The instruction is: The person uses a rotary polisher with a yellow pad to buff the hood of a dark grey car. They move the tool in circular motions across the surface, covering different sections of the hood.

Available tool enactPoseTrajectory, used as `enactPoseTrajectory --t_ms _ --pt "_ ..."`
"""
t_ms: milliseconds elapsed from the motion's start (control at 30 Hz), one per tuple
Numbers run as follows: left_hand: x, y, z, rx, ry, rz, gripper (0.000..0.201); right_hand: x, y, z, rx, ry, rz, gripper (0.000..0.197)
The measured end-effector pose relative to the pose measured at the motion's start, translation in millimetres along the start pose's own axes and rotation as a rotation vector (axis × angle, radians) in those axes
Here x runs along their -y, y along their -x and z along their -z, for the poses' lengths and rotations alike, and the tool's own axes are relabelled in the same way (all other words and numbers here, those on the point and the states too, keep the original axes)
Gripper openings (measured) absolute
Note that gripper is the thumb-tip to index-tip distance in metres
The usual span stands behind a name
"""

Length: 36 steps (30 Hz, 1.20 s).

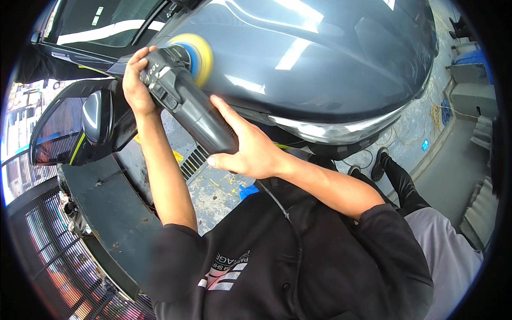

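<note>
My left hand (pixel 140 88) is closed round the head of a black power polisher (pixel 194 109), its fingers over the far side. My right hand (pixel 250 148) wraps the rear of the polisher's body, thumb below and index finger stretched along the casing. A yellow foam pad (pixel 205 60) with a blue backing sits on the polisher's far end. The pad meets the glossy dark grey car body (pixel 256 64) beside the hood, or nearly so; exact contact is hard to see. From the tool's rear, a grey cord (pixel 274 200) hangs down across my black shirt.
An open car door with its side mirror (pixel 97 117) stands at the left. The headlight (pixel 336 129) lies right of my right hand. A floor grate (pixel 194 162) is below the polisher. Another person's dark shoe (pixel 380 162) and leg show at the right, near loose cords (pixel 440 114).
</note>
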<state>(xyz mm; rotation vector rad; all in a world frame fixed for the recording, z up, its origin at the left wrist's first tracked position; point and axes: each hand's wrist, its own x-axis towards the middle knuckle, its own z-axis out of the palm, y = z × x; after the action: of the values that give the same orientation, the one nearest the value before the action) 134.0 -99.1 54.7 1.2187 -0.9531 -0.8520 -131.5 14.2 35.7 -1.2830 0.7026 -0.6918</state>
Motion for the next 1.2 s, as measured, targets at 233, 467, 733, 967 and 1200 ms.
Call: enactPoseTrajectory --t_ms 233,467,733,967,1200 --pt "8.8 39.3 -24.6 -0.025 -0.009 -0.047 0.036 -3.7 36.5 25.3 -0.024 0.209 -0.006 0.113" --pt "14.2 76.6 -59.9 -0.077 -0.088 -0.105 0.032 7.1 71.1 57.8 -0.001 0.352 -0.086 0.109" --pt "7.7 123.0 -118.9 -0.086 -0.193 -0.12 0.029 24.3 109.4 95.3 -0.031 0.535 -0.196 0.11" --pt "11.2 152.4 -161.6 -0.009 -0.14 -0.109 0.027 20.3 145.7 118.0 -0.093 0.562 -0.239 0.114" --pt "20.6 182.6 -209.3 0.125 -0.109 -0.12 0.025 8.1 195.6 132.5 -0.222 0.441 -0.295 0.105"
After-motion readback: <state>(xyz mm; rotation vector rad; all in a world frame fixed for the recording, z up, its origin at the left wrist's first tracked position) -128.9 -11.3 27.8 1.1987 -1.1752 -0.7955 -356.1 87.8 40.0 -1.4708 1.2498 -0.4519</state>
